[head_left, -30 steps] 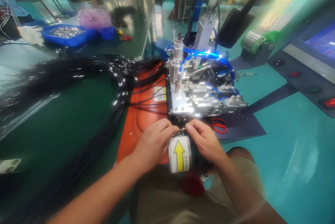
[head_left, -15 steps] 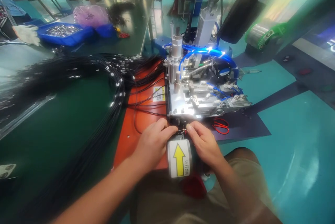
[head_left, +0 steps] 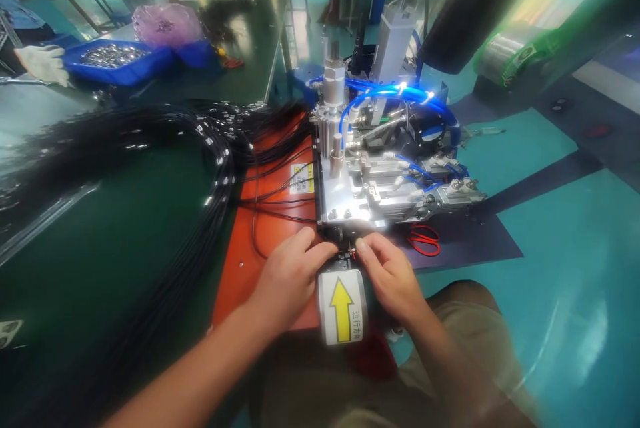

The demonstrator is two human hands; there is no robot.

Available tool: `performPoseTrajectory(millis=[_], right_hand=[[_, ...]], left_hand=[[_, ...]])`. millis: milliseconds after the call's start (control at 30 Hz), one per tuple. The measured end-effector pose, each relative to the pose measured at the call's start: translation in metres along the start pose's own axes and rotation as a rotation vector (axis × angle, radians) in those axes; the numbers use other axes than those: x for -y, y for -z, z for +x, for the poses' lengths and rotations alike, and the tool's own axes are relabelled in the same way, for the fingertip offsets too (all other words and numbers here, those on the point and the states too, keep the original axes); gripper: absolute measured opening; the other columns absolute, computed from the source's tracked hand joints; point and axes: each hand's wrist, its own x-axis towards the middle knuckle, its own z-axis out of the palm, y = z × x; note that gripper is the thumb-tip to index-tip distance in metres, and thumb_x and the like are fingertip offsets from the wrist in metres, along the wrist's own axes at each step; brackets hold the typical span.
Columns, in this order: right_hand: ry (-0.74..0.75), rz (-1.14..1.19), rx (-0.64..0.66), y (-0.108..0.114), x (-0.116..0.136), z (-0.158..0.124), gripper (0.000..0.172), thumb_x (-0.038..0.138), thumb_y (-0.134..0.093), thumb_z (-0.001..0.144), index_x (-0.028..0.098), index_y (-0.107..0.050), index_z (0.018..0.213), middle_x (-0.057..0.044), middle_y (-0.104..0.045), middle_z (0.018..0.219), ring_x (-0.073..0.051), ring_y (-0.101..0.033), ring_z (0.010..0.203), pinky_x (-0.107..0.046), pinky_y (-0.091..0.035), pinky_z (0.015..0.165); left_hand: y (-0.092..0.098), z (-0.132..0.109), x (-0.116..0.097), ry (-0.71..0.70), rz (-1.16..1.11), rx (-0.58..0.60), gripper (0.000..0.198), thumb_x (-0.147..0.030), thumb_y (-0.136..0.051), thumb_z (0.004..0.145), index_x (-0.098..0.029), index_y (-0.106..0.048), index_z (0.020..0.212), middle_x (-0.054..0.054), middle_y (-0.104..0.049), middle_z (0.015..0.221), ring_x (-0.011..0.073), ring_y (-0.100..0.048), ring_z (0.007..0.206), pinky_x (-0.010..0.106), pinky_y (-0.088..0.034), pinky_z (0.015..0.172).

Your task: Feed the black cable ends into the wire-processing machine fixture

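Note:
My left hand (head_left: pixel 295 268) is closed in a pinch at the front of a metal pneumatic machine (head_left: pixel 345 198), apparently on a thin black cable (head_left: pixel 255 231) that loops over the orange board and passes behind the hand. Opposite it, my right hand (head_left: pixel 393 278) also pinches, thumb against index finger, with a tiny reddish bit showing at the fingertips; its kind is too small to make out. A narrow dark gap with small black machine parts lies between the fingertips. Just below them is a rounded white cover (head_left: pixel 341 308) with a yellow arrow.
A large bundle of black cables (head_left: pixel 220 168) curves across the green table and orange board (head_left: pixel 235 295). Red-handled scissors (head_left: pixel 424 240) lie right of the machine. Blue air hoses (head_left: pixel 405 89) arch above. Far left are a blue tray (head_left: pixel 113 78) of metal parts and another person's gloved hand (head_left: pixel 44 65).
The view has shifted slightly. Both hands stay pinched at the same place; the thin line that showed between the fingertips is now less distinct.

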Motion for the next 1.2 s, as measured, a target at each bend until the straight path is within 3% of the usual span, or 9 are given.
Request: performPoseTrajectory(millis=[1200], right_hand=[[0.004,-0.029,-0.042,-0.0025,-0.0033,0.0008,0.03,0.044,-0.047,0.097,0.021,-0.061,0.086,-0.001,-0.062,0.077,-0.016,-0.056,0.07,-0.024,-0.042,0.061]], left_hand=[[-0.0019,-0.0001,0.0022,0.047,-0.047,0.02,0.03,-0.009,-0.042,0.091,-0.017,-0.071,0.097,0.005,-0.053,0.081,0.0163,-0.054,0.072,0.025,-0.043,0.062]])
